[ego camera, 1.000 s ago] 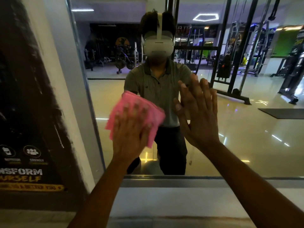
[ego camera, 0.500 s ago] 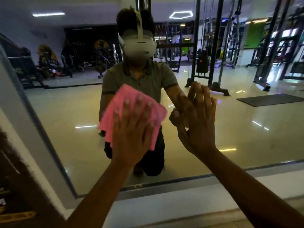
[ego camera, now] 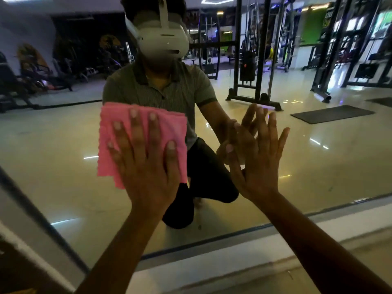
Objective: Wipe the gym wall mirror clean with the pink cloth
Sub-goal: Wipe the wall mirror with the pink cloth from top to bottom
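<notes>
The wall mirror (ego camera: 53, 166) fills most of the view and reflects a kneeling person with a headset and the gym behind. My left hand (ego camera: 146, 162) lies flat with fingers spread on the folded pink cloth (ego camera: 108, 145), pressing it against the glass left of centre. My right hand (ego camera: 258, 162) is open, palm flat on the mirror to the right of the cloth, holding nothing. Its reflection meets it at the fingertips.
The mirror's dark lower frame (ego camera: 212, 242) runs diagonally across the bottom, with a pale ledge (ego camera: 212, 272) below it. The left frame edge (ego camera: 31, 209) slants up at the lower left, beside a dark poster. Reflected gym machines (ego camera: 254, 60) and a floor mat show in the glass.
The view has swung right and closer, pushing the poster almost out of frame. My left hand has slid the pink cloth right and slightly up on the glass; my right hand stays pressed flat.
</notes>
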Tool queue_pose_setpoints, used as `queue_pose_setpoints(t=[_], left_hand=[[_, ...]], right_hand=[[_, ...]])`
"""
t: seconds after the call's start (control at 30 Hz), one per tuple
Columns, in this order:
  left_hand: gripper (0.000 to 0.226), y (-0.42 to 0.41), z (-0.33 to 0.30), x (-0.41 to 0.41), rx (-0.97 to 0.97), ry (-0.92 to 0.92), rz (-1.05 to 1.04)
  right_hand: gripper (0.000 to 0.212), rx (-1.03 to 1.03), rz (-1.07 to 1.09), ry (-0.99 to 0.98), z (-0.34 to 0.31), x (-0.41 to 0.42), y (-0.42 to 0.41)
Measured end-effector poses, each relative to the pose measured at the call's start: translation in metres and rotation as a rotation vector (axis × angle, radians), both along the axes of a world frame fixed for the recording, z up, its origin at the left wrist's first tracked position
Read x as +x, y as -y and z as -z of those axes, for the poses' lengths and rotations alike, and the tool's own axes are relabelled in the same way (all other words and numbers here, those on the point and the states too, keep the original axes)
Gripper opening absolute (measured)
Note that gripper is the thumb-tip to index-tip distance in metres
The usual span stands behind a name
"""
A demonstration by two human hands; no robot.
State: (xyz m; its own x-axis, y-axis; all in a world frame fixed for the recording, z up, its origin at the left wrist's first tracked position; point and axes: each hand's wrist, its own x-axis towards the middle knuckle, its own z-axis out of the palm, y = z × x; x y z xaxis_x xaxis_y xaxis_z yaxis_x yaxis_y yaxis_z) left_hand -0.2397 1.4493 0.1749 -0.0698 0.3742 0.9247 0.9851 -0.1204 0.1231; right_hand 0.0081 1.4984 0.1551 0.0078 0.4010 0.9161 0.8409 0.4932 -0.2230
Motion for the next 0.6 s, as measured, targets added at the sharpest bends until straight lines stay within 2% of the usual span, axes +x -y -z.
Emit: queue_pose_setpoints(t=[0.07, 0.1, 0.17, 0.2, 0.3, 0.33, 0.4, 0.47, 0.53, 0.6], left_hand=[[0.070, -0.017, -0.002, 0.042, -0.052, -0.150, 0.111], [0.070, -0.019, 0.019, 0.053, -0.119, -0.237, 0.209], [0.068, -0.009, 0.062, 0.050, -0.228, -0.348, 0.153], [0.067, -0.006, 0.063, 0.042, -0.205, -0.271, 0.095], [0.066, -0.023, 0.009, 0.069, 0.028, 0.178, -0.128], [0.066, -0.027, -0.008, 0.092, 0.020, 0.194, -0.121], [0.067, -0.041, 0.014, 0.126, -0.017, -0.072, -0.008], [0.069, -0.037, 0.074, 0.146, -0.114, -0.302, 0.099], [0.066, -0.031, 0.101, 0.130, -0.106, -0.378, 0.073], [0.066, -0.036, 0.078, 0.123, -0.043, -0.330, 0.006]], right_hand=[[0.067, -0.010, -0.053, -0.024, -0.010, 0.010, -0.004], [0.067, -0.007, -0.079, -0.041, -0.012, 0.019, -0.004], [0.067, -0.003, -0.086, -0.059, -0.009, 0.044, -0.005], [0.068, 0.000, -0.072, -0.055, -0.005, 0.059, -0.005], [0.073, -0.008, -0.074, -0.043, 0.008, 0.096, -0.009], [0.073, -0.007, -0.095, -0.045, 0.012, 0.104, -0.007], [0.070, -0.012, -0.143, -0.046, 0.016, 0.118, -0.007], [0.070, -0.022, -0.151, -0.005, 0.012, 0.137, -0.012], [0.070, -0.015, -0.116, 0.115, 0.009, 0.160, -0.020], [0.070, 0.006, -0.092, 0.222, 0.010, 0.175, -0.028]])
